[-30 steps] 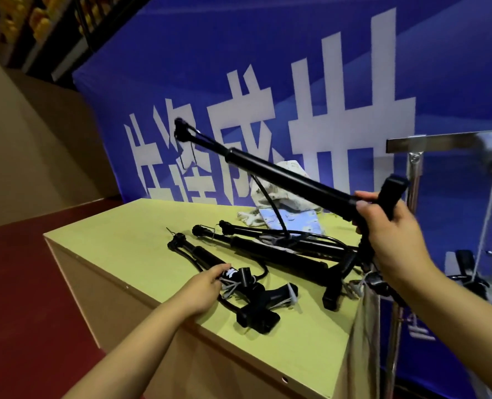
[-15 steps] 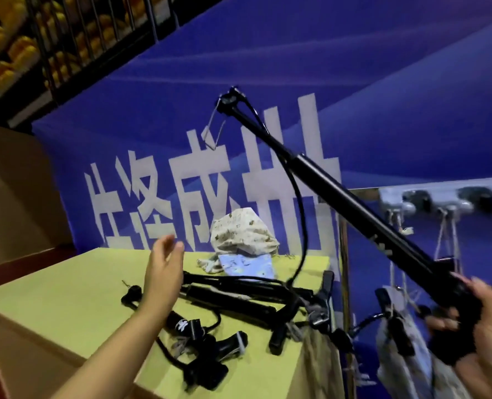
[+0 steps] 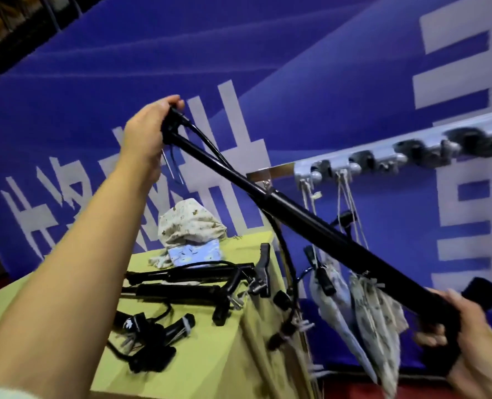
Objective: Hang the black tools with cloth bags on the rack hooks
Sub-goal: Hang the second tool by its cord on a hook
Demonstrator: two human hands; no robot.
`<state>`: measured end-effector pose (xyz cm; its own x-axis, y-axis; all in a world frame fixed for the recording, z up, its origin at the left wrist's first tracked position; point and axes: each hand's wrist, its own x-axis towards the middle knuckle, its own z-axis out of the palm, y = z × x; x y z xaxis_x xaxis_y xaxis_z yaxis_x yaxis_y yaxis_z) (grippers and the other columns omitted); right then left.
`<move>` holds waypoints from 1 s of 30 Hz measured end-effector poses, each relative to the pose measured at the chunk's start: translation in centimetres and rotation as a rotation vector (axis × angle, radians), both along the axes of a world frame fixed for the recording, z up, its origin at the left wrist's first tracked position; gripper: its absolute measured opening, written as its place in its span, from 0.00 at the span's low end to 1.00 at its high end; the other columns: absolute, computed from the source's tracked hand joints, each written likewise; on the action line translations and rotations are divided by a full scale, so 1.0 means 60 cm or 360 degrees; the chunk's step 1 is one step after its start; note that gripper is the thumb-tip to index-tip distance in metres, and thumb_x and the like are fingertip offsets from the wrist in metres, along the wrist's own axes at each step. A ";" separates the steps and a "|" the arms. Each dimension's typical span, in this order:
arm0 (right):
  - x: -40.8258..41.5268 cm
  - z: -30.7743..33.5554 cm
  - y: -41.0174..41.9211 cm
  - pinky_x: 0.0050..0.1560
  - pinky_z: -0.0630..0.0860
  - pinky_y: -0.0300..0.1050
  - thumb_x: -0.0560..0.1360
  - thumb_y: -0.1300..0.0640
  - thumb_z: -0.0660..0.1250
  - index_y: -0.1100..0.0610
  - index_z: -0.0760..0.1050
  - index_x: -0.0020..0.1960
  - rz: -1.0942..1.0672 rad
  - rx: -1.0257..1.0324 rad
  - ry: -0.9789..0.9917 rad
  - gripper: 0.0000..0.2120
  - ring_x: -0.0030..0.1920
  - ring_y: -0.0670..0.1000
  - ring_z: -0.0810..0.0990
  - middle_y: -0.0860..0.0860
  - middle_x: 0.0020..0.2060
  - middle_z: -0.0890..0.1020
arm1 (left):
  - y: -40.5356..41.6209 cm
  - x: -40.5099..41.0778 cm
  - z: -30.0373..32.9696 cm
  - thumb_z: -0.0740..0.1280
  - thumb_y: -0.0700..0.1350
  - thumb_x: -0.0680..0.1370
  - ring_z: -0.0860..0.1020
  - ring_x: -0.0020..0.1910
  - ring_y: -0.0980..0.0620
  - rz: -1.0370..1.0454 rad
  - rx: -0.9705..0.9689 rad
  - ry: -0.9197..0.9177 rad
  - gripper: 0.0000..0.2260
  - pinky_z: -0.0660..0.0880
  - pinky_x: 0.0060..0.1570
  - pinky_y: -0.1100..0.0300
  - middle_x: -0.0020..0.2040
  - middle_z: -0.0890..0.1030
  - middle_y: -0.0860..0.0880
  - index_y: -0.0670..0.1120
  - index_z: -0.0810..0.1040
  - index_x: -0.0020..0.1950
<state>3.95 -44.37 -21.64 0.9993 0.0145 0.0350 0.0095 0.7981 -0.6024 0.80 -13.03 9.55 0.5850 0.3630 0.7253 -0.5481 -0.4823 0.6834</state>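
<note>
A long black tool (image 3: 296, 208) slants from upper left to lower right, held in the air at both ends. My left hand (image 3: 148, 131) grips its thin top end, where a black cord and loop hang. My right hand (image 3: 454, 326) is closed around its thick handle end at the lower right. Behind the tool runs the silver rack (image 3: 382, 156) with its row of hooks. Two cloth bags (image 3: 362, 306) with black tools hang from the rack by strings. More black tools (image 3: 181, 286) lie on the yellow-green table (image 3: 224, 355).
Folded cloth bags (image 3: 190, 234) sit at the table's back edge. A blue banner (image 3: 296, 67) with white characters fills the background. The rack's upright post (image 3: 285, 254) stands right beside the table's right edge. Red floor shows at the bottom right.
My left hand rose from above the table and took hold of the tool's top end. The view swung right, bringing the rack hooks and hanging bags closer.
</note>
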 end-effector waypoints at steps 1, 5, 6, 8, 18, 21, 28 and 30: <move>-0.009 -0.002 0.002 0.14 0.59 0.34 0.60 0.46 0.68 0.59 0.76 0.37 -0.0039 0.0002 0.0016 0.16 0.16 0.42 0.61 0.48 0.18 0.66 | -0.005 0.003 -0.002 0.58 0.42 0.79 0.79 0.58 0.52 -0.0004 -0.0008 -0.0025 0.12 0.74 0.61 0.57 0.54 0.82 0.47 0.47 0.80 0.54; -0.025 -0.022 0.016 0.16 0.60 0.34 0.75 0.53 0.59 0.60 0.70 0.39 -0.0029 0.0050 0.0032 0.11 0.17 0.42 0.61 0.49 0.20 0.64 | -0.049 0.015 -0.015 0.58 0.36 0.78 0.80 0.53 0.55 0.0000 0.0092 0.0021 0.13 0.75 0.51 0.67 0.54 0.82 0.46 0.41 0.78 0.59; -0.028 -0.028 0.023 0.16 0.60 0.34 0.72 0.52 0.61 0.59 0.69 0.39 -0.0008 0.0046 0.0048 0.10 0.17 0.43 0.60 0.49 0.20 0.63 | -0.059 0.017 -0.018 0.58 0.37 0.78 0.80 0.51 0.57 0.0036 0.0137 0.0051 0.13 0.75 0.49 0.68 0.54 0.82 0.47 0.42 0.79 0.58; -0.034 -0.025 0.027 0.16 0.61 0.35 0.61 0.48 0.68 0.58 0.68 0.38 0.0022 0.0052 0.0113 0.16 0.18 0.43 0.60 0.49 0.21 0.62 | -0.080 0.019 -0.026 0.59 0.40 0.78 0.80 0.50 0.58 0.0084 0.0212 0.0099 0.12 0.75 0.46 0.68 0.53 0.82 0.50 0.46 0.80 0.56; -0.054 0.009 0.037 0.20 0.63 0.35 0.79 0.56 0.55 0.57 0.66 0.38 -0.0112 0.0108 0.0061 0.12 0.20 0.44 0.60 0.48 0.22 0.65 | -0.137 0.048 -0.069 0.60 0.51 0.77 0.71 0.40 0.54 0.0292 0.0555 0.0346 0.15 0.66 0.39 0.58 0.40 0.76 0.50 0.42 0.79 0.47; -0.062 0.019 0.043 0.22 0.62 0.36 0.80 0.58 0.54 0.58 0.67 0.39 -0.0150 0.0081 -0.0021 0.11 0.21 0.44 0.61 0.49 0.24 0.66 | -0.161 0.047 -0.094 0.60 0.51 0.77 0.71 0.41 0.53 0.0245 0.0552 0.0337 0.16 0.67 0.39 0.58 0.42 0.75 0.47 0.39 0.79 0.48; -0.050 0.006 0.033 0.17 0.62 0.35 0.64 0.49 0.74 0.59 0.72 0.35 0.0370 0.0315 0.0276 0.15 0.19 0.44 0.61 0.49 0.21 0.63 | -0.179 0.023 -0.120 0.63 0.49 0.76 0.79 0.48 0.54 -0.0662 -0.0093 0.0206 0.08 0.75 0.50 0.59 0.48 0.80 0.50 0.46 0.78 0.48; -0.046 0.008 0.027 0.15 0.64 0.35 0.51 0.53 0.83 0.62 0.75 0.32 0.0883 0.0599 0.0352 0.21 0.18 0.45 0.64 0.50 0.20 0.65 | -0.184 0.015 -0.130 0.62 0.50 0.78 0.79 0.53 0.53 -0.1149 -0.0272 0.0067 0.13 0.75 0.52 0.56 0.52 0.77 0.49 0.42 0.72 0.57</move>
<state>1.20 -42.76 -21.17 0.8320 0.5508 -0.0655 -0.5501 0.8041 -0.2253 1.68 -24.05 1.73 0.7469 -0.0165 0.6647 -0.6600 0.1032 0.7442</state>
